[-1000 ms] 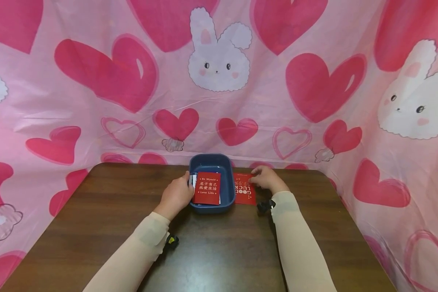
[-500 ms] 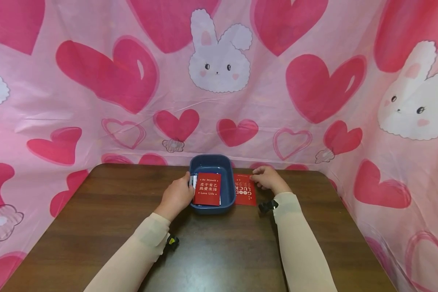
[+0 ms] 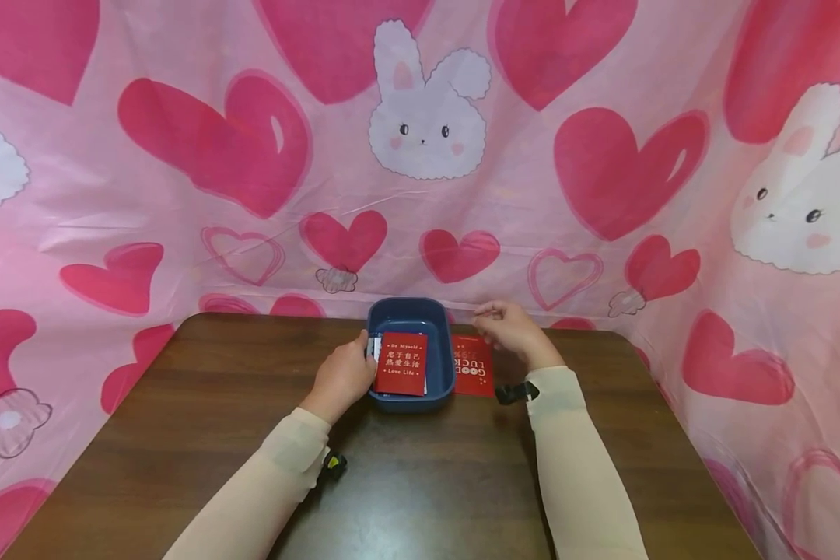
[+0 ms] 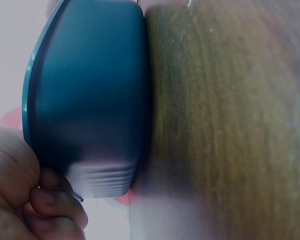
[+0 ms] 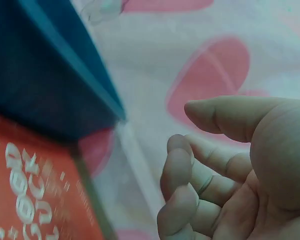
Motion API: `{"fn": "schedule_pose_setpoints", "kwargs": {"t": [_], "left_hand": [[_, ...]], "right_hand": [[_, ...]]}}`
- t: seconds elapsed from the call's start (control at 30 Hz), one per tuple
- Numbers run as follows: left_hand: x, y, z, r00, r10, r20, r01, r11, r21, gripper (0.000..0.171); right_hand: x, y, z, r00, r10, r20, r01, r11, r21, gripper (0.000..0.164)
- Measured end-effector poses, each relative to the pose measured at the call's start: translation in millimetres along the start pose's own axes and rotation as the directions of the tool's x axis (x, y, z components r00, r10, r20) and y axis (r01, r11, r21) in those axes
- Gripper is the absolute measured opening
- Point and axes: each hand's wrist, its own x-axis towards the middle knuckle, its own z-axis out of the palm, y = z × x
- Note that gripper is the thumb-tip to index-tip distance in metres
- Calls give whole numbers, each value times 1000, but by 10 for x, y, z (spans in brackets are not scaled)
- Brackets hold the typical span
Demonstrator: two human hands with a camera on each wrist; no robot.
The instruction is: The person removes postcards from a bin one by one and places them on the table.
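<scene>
A dark blue plastic bin (image 3: 411, 404) stands at the back of the table. My left hand (image 3: 341, 379) holds its left side by the rim; in the left wrist view curled fingers (image 4: 60, 205) lie against the bin wall (image 4: 90, 90). Inside leans a red booklet (image 3: 402, 364) with pale lettering, over other papers mostly hidden behind it. Flat on the table against the bin's right side lies a red "GOOD LUCK" card (image 3: 473, 377), upside down from here. My right hand (image 3: 516, 336) hovers just above its far right corner, thumb and loosely bent fingers apart, holding nothing.
Behind the brown wooden table (image 3: 413, 482) hangs a pink cloth (image 3: 455, 202) with hearts and rabbits, close to the bin's far end. The cloth also runs along both sides. Each wrist carries a small black camera (image 3: 514, 393).
My right hand has lifted off the red card and moved slightly back, its fingers spreading. The left hand keeps its grip on the bin. The head view has shifted slightly.
</scene>
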Motion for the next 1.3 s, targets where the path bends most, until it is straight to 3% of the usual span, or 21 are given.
{"fn": "schedule_pose_setpoints", "kwargs": {"t": [0.2,0.4,0.57,0.83,0.93,1.1,1.3], "left_hand": [[-12,13,17,1000,0,-1,0,1000,-7,68],[-14,32,40,1000,-5,2,5,1000,-16,68],[-22,28,41,1000,-21,1,21,999,-25,68],[-26,-6,10,1000,-28,5,28,999,-25,68],[-28,-15,7,1000,-27,5,27,999,-24,68],[-24,-19,3,1000,-21,6,21,1000,-22,67],[-3,-17,-10,1000,-4,-6,4,1000,-6,65]], "right_hand": [[-140,-268,61,999,10,30,-9,1000,-15,50],[-191,-449,198,999,3,49,-1,999,-48,41],[-128,-651,368,993,-19,121,31,994,-102,48],[131,-840,681,975,62,214,-22,982,-185,55],[224,-862,800,962,129,243,-62,963,-264,57],[315,-878,955,943,227,242,-107,899,-425,51],[368,-893,1110,944,237,230,-69,823,-564,41]]}}
